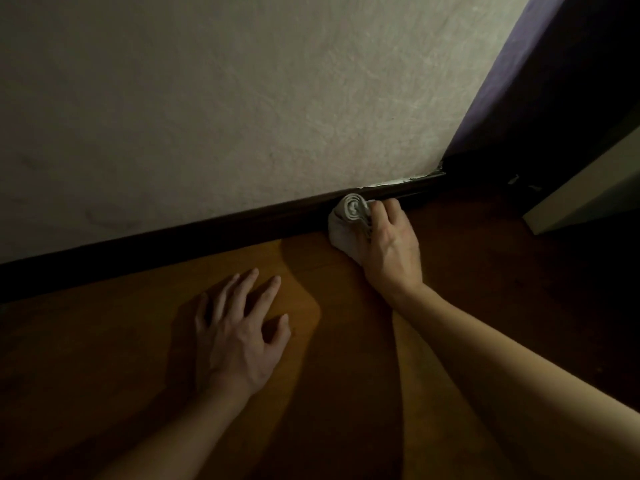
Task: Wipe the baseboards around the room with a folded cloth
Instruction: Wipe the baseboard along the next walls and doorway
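A dark baseboard runs along the foot of a pale textured wall, rising toward the right. My right hand grips a pale folded cloth and holds it against the baseboard near the corner. The cloth's rolled end sticks up above my fingers. My left hand rests flat on the wooden floor, fingers spread, well short of the baseboard and to the left of the cloth.
The wooden floor fills the lower half of the view. A dark purple wall meets the pale wall at the corner on the right. A pale door or panel edge stands at the far right.
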Demonstrator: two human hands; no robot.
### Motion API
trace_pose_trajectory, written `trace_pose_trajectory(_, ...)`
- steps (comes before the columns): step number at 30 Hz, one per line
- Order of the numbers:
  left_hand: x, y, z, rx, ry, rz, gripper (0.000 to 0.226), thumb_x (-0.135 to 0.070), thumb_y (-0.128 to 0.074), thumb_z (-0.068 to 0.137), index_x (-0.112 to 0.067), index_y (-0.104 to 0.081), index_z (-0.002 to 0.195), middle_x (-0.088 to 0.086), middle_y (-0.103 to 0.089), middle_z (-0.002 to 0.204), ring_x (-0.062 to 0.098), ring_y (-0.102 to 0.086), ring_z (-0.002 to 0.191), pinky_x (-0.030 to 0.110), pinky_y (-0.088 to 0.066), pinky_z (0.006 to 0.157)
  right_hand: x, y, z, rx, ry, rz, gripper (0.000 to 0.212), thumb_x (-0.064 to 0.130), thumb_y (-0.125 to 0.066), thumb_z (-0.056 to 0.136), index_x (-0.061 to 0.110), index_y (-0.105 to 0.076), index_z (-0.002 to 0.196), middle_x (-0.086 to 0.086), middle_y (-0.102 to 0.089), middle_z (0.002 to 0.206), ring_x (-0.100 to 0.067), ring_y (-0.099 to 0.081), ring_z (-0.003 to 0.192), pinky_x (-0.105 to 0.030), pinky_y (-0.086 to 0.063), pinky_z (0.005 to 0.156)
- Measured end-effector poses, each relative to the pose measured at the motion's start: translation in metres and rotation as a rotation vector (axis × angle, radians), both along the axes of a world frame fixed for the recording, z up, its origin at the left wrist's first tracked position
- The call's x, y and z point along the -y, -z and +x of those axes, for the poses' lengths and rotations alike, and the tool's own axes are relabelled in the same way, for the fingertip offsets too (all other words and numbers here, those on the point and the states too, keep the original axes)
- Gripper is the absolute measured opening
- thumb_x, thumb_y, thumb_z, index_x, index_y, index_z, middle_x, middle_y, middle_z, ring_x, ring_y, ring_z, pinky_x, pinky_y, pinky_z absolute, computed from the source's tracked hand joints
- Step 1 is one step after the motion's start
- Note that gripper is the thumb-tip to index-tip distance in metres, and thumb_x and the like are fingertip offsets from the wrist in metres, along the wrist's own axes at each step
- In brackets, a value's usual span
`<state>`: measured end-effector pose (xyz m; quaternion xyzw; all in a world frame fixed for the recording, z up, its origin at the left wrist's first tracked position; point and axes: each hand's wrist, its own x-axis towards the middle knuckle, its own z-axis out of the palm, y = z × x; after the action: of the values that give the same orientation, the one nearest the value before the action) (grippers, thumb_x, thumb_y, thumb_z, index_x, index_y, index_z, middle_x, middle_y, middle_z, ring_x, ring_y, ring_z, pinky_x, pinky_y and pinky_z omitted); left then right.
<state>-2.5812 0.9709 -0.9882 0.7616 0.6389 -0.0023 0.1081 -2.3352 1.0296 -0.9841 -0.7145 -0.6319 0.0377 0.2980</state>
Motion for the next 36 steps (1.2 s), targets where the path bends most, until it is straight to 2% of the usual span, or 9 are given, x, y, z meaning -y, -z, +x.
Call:
trace_pose_trajectory(3, 0.0, 0.0, -0.001, 0.006, -0.001, 0.012, 0.064, -0.066, -0.026, 0.088, -0.051, -0.033, 0.15, -0.012, -0.024, 0.163, 0.016, -0.016, 0.151, 0.057, -0.019, 0.118, 0.003, 0.004, 0.001, -0.08, 0.12, 0.004, 0.039, 0.04, -0.048, 0.091, 0.014, -0.05, 0.12, -0.005, -0.05, 0.108, -0.023, -0.053, 0.093, -0.035, -0.047, 0.072)
trace_pose_trajectory(7, 0.0, -0.002, 0.0, 0.029, 0.005, 0.027, 0.064, -0.064, -0.026, 0.087, -0.048, -0.041, 0.147, -0.009, -0.03, 0.161, 0.018, -0.021, 0.15, 0.059, -0.021, 0.116, 0.0, 0.004, -0.025, -0.082, 0.06, 0.006, 0.052, 0.053, -0.037, 0.086, 0.016, -0.051, 0.119, -0.003, -0.05, 0.106, -0.019, -0.05, 0.089, -0.031, -0.043, 0.069)
trace_pose_trajectory(11, -0.001, -0.001, -0.001, 0.008, -0.011, 0.002, 0.059, -0.063, -0.032, 0.092, -0.051, -0.034, 0.149, -0.012, -0.025, 0.163, 0.016, -0.016, 0.151, 0.058, -0.02, 0.117, 0.0, 0.006, 0.002, -0.065, 0.08, 0.028, 0.029, 0.03, -0.053, 0.089, 0.015, -0.052, 0.113, -0.006, -0.051, 0.107, -0.023, -0.054, 0.089, -0.032, -0.043, 0.069)
trace_pose_trajectory(14, -0.002, 0.0, -0.002, 0.0, -0.009, -0.014, 0.059, -0.063, -0.04, 0.094, -0.051, -0.031, 0.151, -0.011, -0.024, 0.164, 0.017, -0.015, 0.151, 0.057, -0.018, 0.119, 0.002, 0.006, 0.051, -0.137, 0.264, 0.08, 0.015, 0.016, -0.053, 0.091, 0.007, -0.055, 0.103, -0.016, -0.053, 0.105, -0.033, -0.053, 0.09, -0.036, -0.039, 0.076)
trace_pose_trajectory(19, 0.0, -0.006, 0.003, -0.003, -0.016, 0.006, 0.064, -0.066, -0.027, 0.089, -0.048, -0.037, 0.149, -0.008, -0.031, 0.161, 0.02, -0.021, 0.149, 0.057, -0.022, 0.117, -0.001, 0.0, 0.104, -0.055, 0.515, -0.016, 0.024, 0.015, -0.055, 0.092, 0.006, -0.055, 0.114, -0.017, -0.051, 0.121, -0.035, -0.052, 0.109, -0.037, -0.041, 0.091)
trace_pose_trajectory(25, 0.002, -0.008, 0.005, 0.003, -0.031, 0.018, 0.057, -0.063, -0.03, 0.095, -0.045, -0.044, 0.147, -0.006, -0.037, 0.159, 0.022, -0.027, 0.147, 0.059, -0.025, 0.115, 0.003, -0.002, 0.108, -0.062, 0.384, 0.039, 0.024, 0.015, -0.055, 0.091, 0.005, -0.059, 0.113, -0.018, -0.054, 0.115, -0.034, -0.053, 0.104, -0.037, -0.039, 0.086)
trace_pose_trajectory(29, 0.001, -0.009, 0.007, 0.001, -0.037, -0.014, 0.058, -0.056, -0.049, 0.091, -0.044, -0.044, 0.147, -0.005, -0.037, 0.159, 0.024, -0.027, 0.147, 0.06, -0.024, 0.114, 0.003, -0.004, 0.103, -0.104, 0.382, 0.057, 0.025, 0.019, -0.053, 0.092, 0.006, -0.059, 0.113, -0.016, -0.054, 0.114, -0.031, -0.053, 0.103, -0.032, -0.038, 0.084)
trace_pose_trajectory(32, 0.0, -0.011, 0.007, -0.001, -0.047, -0.038, 0.058, -0.055, -0.05, 0.092, -0.046, -0.041, 0.148, -0.007, -0.033, 0.16, 0.022, -0.024, 0.148, 0.059, -0.021, 0.115, 0.002, -0.001, 0.088, -0.137, 0.28, 0.064, 0.024, 0.022, -0.055, 0.092, 0.01, -0.059, 0.113, -0.013, -0.054, 0.115, -0.029, -0.054, 0.103, -0.033, -0.042, 0.086)
trace_pose_trajectory(36, 0.0, -0.011, 0.008, -0.003, -0.051, -0.051, 0.058, -0.054, -0.053, 0.092, -0.048, -0.041, 0.148, -0.009, -0.032, 0.161, 0.02, -0.022, 0.149, 0.058, -0.021, 0.115, 0.004, 0.0, 0.09, -0.247, 0.456, 0.053, 0.022, 0.023, -0.055, 0.095, 0.009, -0.059, 0.111, -0.011, -0.054, 0.112, -0.029, -0.055, 0.103, -0.031, -0.041, 0.086)
